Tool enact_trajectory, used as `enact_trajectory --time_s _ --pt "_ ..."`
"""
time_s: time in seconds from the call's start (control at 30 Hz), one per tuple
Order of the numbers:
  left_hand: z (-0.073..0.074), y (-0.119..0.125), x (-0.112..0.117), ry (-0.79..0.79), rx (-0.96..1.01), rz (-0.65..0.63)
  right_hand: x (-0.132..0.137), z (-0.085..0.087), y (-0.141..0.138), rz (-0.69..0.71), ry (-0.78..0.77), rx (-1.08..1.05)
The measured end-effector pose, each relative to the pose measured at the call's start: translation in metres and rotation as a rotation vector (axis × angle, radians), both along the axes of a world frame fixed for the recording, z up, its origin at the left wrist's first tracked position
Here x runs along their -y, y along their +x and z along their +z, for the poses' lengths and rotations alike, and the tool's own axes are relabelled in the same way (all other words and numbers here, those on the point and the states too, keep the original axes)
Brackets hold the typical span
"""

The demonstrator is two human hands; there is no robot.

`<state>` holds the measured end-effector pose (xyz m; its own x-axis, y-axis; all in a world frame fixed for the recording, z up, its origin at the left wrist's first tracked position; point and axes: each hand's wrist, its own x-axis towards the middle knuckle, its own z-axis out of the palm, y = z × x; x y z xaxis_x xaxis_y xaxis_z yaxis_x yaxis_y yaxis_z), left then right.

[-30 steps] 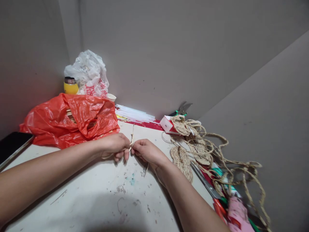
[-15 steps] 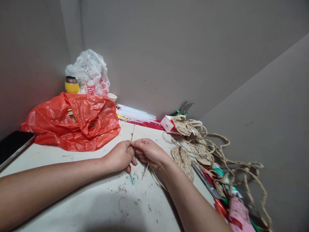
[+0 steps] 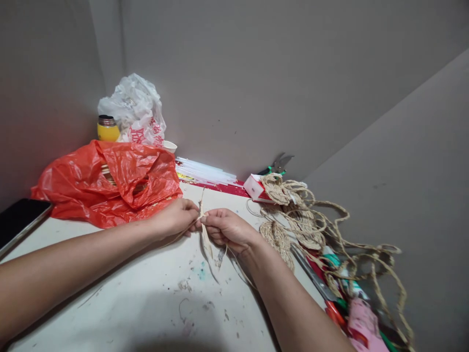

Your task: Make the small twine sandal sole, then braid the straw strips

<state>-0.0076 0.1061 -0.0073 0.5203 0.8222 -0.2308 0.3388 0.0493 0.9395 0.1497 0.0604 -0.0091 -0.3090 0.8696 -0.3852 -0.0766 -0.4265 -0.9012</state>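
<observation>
Both my hands meet over the middle of a stained white table (image 3: 146, 303). My left hand (image 3: 176, 218) is closed, pinching thin pale straw strands (image 3: 205, 239). My right hand (image 3: 229, 229) is closed too, thumb and fingers pinched on the same strands right beside the left. One strand end sticks up toward the far wall, and loose ends hang down and trail onto the table below the hands. The hands almost touch each other.
A red plastic bag (image 3: 110, 183) lies at left, with a white bag (image 3: 134, 110) and yellow-lidded jar (image 3: 107, 129) behind. A dark phone (image 3: 18, 220) sits far left. Braided straw rope and woven pieces (image 3: 304, 225), pliers (image 3: 276, 166), a small red-white box (image 3: 254, 188) and a bundle of clear sticks (image 3: 205, 172) crowd the right.
My left hand has moved back up and left beside the right. More of the straw strands now hang loose below the hands. The right hand stays almost still.
</observation>
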Motion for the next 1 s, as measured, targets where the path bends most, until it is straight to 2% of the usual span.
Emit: enact_trajectory --time_s 0.07,0.1,0.27,0.37,0.57,0.7,1.0 --pt "-0.005 0.003 0.003 -0.162 0.032 -0.065 -0.001 -0.001 0.0 0.006 0.006 0.008" --pt "-0.007 0.004 0.005 -0.177 0.036 -0.083 -0.001 -0.001 0.001 0.008 0.008 0.015" --pt "-0.01 0.002 0.001 -0.01 0.003 -0.105 0.0 -0.001 0.002 0.036 0.047 0.146" --pt "-0.01 0.0 -0.002 0.037 -0.03 -0.133 0.001 0.0 0.001 0.075 0.107 0.331" --pt "-0.012 -0.001 -0.004 0.132 -0.123 -0.178 0.001 0.001 0.001 0.081 0.193 0.538" --pt "-0.012 -0.001 -0.006 0.118 -0.126 -0.191 0.003 0.003 0.0 0.089 0.24 0.67" --pt "-0.008 0.001 -0.003 0.068 -0.132 -0.109 0.007 0.008 0.0 0.099 0.34 0.881"
